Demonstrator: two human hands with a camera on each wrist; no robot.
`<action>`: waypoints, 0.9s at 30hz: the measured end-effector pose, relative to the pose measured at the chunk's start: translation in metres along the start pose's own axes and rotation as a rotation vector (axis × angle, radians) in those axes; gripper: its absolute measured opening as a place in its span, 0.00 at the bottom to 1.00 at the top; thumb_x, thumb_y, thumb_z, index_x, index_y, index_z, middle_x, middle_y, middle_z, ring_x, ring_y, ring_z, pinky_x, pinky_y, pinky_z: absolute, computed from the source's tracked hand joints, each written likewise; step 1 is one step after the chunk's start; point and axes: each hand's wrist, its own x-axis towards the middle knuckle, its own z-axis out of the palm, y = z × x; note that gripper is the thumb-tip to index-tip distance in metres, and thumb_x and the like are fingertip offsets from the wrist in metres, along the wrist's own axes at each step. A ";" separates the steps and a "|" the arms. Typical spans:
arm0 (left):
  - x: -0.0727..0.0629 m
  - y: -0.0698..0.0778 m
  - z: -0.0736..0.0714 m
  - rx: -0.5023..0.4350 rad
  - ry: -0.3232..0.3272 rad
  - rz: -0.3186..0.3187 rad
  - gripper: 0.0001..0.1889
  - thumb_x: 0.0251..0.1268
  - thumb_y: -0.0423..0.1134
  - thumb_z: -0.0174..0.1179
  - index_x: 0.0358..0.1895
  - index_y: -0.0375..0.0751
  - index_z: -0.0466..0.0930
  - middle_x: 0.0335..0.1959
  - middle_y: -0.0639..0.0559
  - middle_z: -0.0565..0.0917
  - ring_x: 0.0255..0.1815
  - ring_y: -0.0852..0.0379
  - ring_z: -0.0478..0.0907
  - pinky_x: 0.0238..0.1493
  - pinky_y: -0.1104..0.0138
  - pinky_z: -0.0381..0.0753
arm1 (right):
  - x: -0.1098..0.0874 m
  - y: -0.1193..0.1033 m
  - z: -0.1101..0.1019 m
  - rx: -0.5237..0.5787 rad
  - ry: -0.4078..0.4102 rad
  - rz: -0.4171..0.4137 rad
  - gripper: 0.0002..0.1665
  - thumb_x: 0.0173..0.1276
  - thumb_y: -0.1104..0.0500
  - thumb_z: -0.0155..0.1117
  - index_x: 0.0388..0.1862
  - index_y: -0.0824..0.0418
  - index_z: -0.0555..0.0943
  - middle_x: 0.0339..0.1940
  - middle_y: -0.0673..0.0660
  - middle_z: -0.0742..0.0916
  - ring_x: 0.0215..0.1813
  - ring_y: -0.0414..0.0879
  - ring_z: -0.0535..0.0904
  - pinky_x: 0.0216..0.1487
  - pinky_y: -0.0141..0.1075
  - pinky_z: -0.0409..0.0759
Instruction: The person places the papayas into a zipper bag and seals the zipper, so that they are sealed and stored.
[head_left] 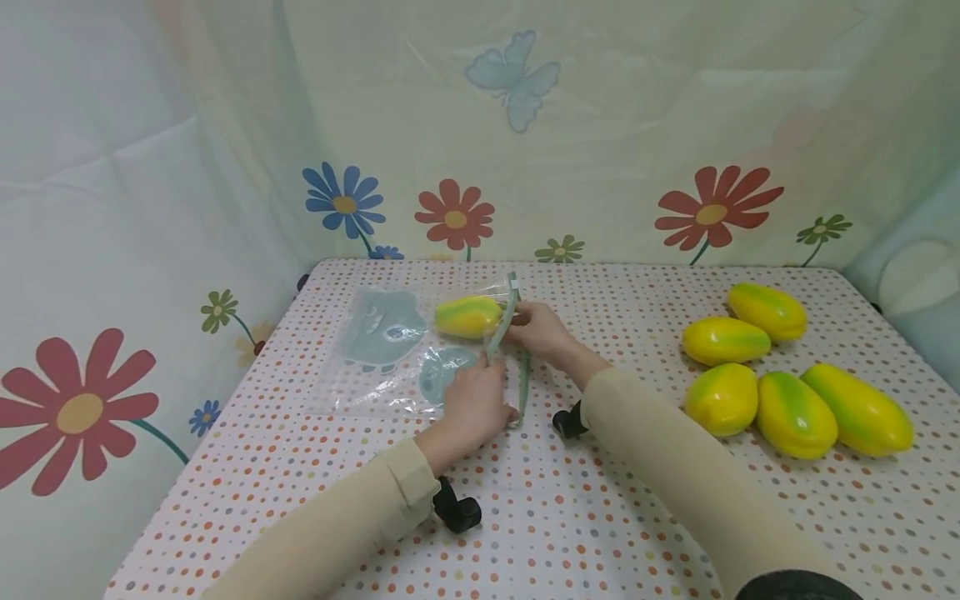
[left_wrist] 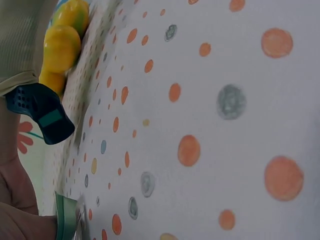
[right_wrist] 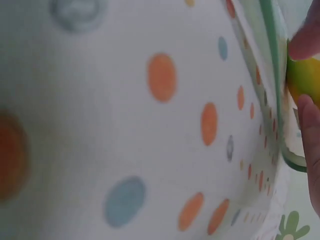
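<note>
1. Fruit in work: one yellow-green fruit (head_left: pixel 467 317) lies on its side within the bag, just inside the mouth, its long axis pointing through the opening.
2. Bag: the clear bag (head_left: pixel 386 329), printed in grey-green, lies flat with its mouth towards my right. The green seal strip (head_left: pixel 503 323) stands parted at the mouth; the bag is unsealed.
3. Left hand: my left hand (head_left: pixel 476 400) pinches the near part of the bag's mouth at the strip.
4. Right hand: my right hand (head_left: pixel 543 333) is at the mouth, its digits set narrowly about the fruit's outer end. Whether they grip or merely push, I cannot tell.
5. Step in hand: in my judgement, loading the fruit into the bag, close to complete for this piece.
6. Next move: I consider it calls for easing the fruit deeper, clear of the strip, while my left hand keeps the mouth apart. A fruit left at the lip could obstruct closing.
7. Surroundings: five loose fruits (head_left: pixel 797 415) lie grouped on the right side of the dotted table (head_left: pixel 555 533), well apart from the bag.
</note>
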 end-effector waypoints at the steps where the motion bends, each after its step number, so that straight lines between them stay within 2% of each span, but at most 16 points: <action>1: 0.000 -0.001 0.000 0.016 0.000 0.005 0.39 0.51 0.48 0.79 0.69 0.44 0.77 0.77 0.41 0.68 0.62 0.35 0.78 0.55 0.47 0.83 | 0.001 0.001 0.000 0.000 -0.006 -0.003 0.30 0.76 0.57 0.62 0.76 0.55 0.71 0.72 0.66 0.77 0.72 0.60 0.75 0.73 0.53 0.72; 6: 0.000 -0.005 -0.001 0.053 -0.020 0.004 0.27 0.50 0.52 0.79 0.56 0.53 0.88 0.76 0.44 0.71 0.58 0.39 0.79 0.47 0.52 0.84 | 0.006 0.006 -0.001 0.014 -0.039 -0.015 0.31 0.78 0.58 0.59 0.78 0.56 0.67 0.75 0.67 0.74 0.74 0.61 0.72 0.76 0.55 0.68; 12: 0.001 -0.007 -0.001 0.067 -0.024 0.007 0.26 0.50 0.54 0.78 0.55 0.54 0.88 0.73 0.48 0.76 0.51 0.44 0.78 0.37 0.57 0.81 | 0.011 0.005 0.002 0.103 -0.091 0.008 0.34 0.78 0.59 0.59 0.80 0.57 0.64 0.75 0.67 0.75 0.76 0.60 0.71 0.80 0.55 0.61; 16: -0.002 -0.006 -0.001 0.077 -0.021 0.021 0.26 0.51 0.53 0.78 0.56 0.53 0.88 0.66 0.49 0.81 0.51 0.45 0.79 0.40 0.56 0.82 | 0.011 0.006 0.005 0.105 -0.131 -0.010 0.37 0.77 0.58 0.59 0.82 0.55 0.61 0.79 0.65 0.70 0.81 0.59 0.62 0.82 0.57 0.55; 19: -0.004 -0.005 -0.002 0.073 -0.016 0.024 0.27 0.51 0.53 0.78 0.56 0.52 0.88 0.69 0.48 0.79 0.52 0.43 0.80 0.44 0.54 0.83 | 0.011 0.006 0.008 0.064 -0.142 -0.027 0.39 0.77 0.56 0.60 0.83 0.51 0.58 0.82 0.62 0.65 0.84 0.59 0.54 0.82 0.61 0.50; 21: -0.005 -0.004 -0.002 0.067 -0.010 0.023 0.27 0.51 0.52 0.78 0.56 0.50 0.88 0.72 0.46 0.76 0.53 0.42 0.80 0.46 0.53 0.83 | 0.010 0.006 0.008 0.044 -0.145 -0.030 0.40 0.77 0.55 0.59 0.83 0.49 0.57 0.82 0.62 0.66 0.85 0.59 0.51 0.82 0.61 0.48; 23: -0.004 -0.004 -0.002 0.065 -0.008 0.019 0.27 0.50 0.52 0.78 0.55 0.49 0.88 0.74 0.45 0.73 0.53 0.42 0.81 0.47 0.54 0.83 | 0.008 0.006 0.006 0.034 -0.146 -0.032 0.39 0.78 0.55 0.58 0.83 0.51 0.58 0.81 0.62 0.68 0.84 0.58 0.54 0.82 0.58 0.50; 27: -0.003 -0.004 -0.002 0.069 -0.002 0.011 0.27 0.50 0.52 0.79 0.54 0.48 0.87 0.74 0.43 0.74 0.54 0.41 0.81 0.46 0.53 0.84 | -0.001 0.001 -0.003 0.055 -0.179 -0.029 0.32 0.81 0.60 0.53 0.80 0.62 0.62 0.75 0.66 0.75 0.78 0.57 0.68 0.78 0.50 0.65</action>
